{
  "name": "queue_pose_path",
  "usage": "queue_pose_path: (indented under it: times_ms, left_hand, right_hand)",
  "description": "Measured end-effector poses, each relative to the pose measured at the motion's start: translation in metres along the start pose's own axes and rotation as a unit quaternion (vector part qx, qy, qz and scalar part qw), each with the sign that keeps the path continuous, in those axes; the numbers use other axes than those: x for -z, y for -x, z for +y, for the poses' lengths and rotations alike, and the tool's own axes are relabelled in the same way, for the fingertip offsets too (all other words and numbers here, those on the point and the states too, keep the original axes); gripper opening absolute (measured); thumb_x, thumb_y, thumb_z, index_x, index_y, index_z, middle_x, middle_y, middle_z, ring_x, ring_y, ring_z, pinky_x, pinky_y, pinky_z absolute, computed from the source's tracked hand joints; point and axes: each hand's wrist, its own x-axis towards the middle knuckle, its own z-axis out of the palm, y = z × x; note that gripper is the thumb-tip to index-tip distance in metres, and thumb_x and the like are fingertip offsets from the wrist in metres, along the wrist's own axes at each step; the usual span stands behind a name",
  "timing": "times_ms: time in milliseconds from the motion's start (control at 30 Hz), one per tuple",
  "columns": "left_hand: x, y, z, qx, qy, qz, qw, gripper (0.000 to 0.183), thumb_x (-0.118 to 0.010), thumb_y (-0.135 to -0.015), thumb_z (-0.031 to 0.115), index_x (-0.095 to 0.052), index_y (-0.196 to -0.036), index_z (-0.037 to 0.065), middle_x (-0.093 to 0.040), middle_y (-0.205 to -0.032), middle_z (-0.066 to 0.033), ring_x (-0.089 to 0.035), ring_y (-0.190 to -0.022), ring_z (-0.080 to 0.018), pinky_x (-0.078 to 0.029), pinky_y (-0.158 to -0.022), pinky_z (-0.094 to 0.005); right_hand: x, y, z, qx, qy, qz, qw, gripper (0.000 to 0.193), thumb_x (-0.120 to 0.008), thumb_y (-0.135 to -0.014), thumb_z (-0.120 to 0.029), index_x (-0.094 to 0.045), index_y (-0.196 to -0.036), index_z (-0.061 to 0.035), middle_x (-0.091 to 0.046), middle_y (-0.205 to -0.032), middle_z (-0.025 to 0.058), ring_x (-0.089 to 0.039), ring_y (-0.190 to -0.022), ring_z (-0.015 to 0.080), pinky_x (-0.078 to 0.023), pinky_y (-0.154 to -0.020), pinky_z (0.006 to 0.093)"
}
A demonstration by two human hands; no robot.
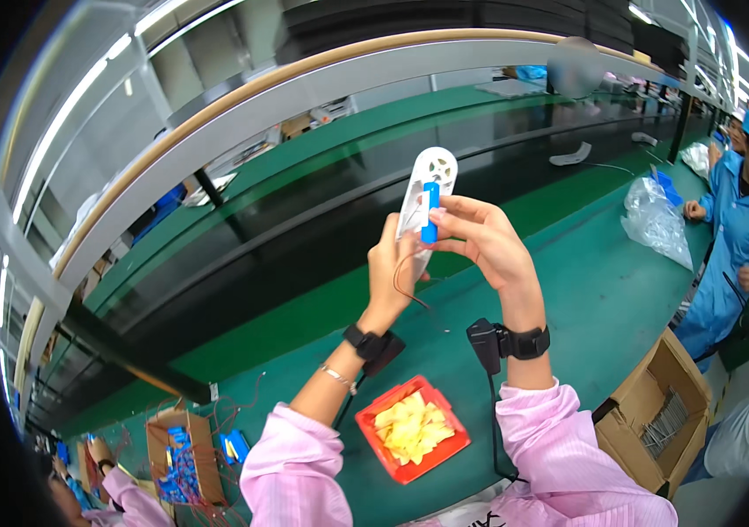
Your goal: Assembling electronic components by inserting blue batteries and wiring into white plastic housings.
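My left hand (pixel 386 268) is closed around the lower part of a long white plastic housing (pixel 416 189) with a round vented end, raised over the bench. Between the thumb and fingers of my right hand (pixel 490 241) is a blue cylindrical battery (pixel 431 195) with a white patch on it. It lies upright against the face of the housing; whether it is seated inside, I cannot tell. Thin reddish-brown wires (pixel 399 279) hang in a loop below it, beside my left hand.
A red tray (pixel 375 449) of yellow pieces (pixel 414 428) sits between my forearms. Blue batteries fill a cardboard box (pixel 206 439) at left. Another cardboard box (pixel 627 384), holding metal rods, is at right. Beyond the green bench (pixel 585 255) runs a dark conveyor (pixel 322 206). Co-workers (pixel 734 237) stand at right.
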Motion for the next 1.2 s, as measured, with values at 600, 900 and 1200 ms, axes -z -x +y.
queue_pose_path:
  times_ms: [600,900,1200]
  left_hand:
    - [-0.005,-0.051,-0.005,-0.407,-0.395,0.150,0.810,0.046,-0.068,-0.077,0.012,-0.060,-0.121,0.019,-0.057,-0.111,-0.0055,-0.063,-0.084,-0.0209,-0.055,-0.062,-0.0316]
    - [-0.004,-0.050,0.025,-0.434,-0.264,0.123,0.853,0.017,-0.067,-0.080,0.013,-0.062,-0.096,0.008,-0.062,-0.105,-0.0044,-0.064,-0.081,-0.0243,-0.054,-0.061,-0.0335]
    - [0.055,-0.014,0.048,-0.061,0.134,0.013,0.989,0.024,-0.037,-0.104,0.027,-0.043,-0.096,0.005,-0.065,-0.108,-0.0177,-0.066,-0.087,-0.0203,-0.054,-0.079,-0.0327]
  right_hand:
    - [0.015,-0.024,0.031,0.245,-0.007,0.032,0.969,0.036,-0.064,-0.089,-0.005,-0.054,-0.120,0.0077,-0.064,-0.107,0.0115,-0.063,-0.094,0.0158,-0.053,-0.084,0.0306]
    - [0.020,-0.008,0.002,0.175,-0.015,-0.046,0.983,0.032,-0.065,-0.087,-0.004,-0.057,-0.116,0.0068,-0.065,-0.106,0.0124,-0.064,-0.093,0.0166,-0.054,-0.083,0.0321]
    - [0.008,0.001,0.001,-0.030,0.067,-0.145,0.987,0.035,-0.066,-0.085,-0.009,-0.059,-0.115,0.0066,-0.066,-0.102,0.0118,-0.068,-0.087,0.0200,-0.056,-0.083,0.0338]
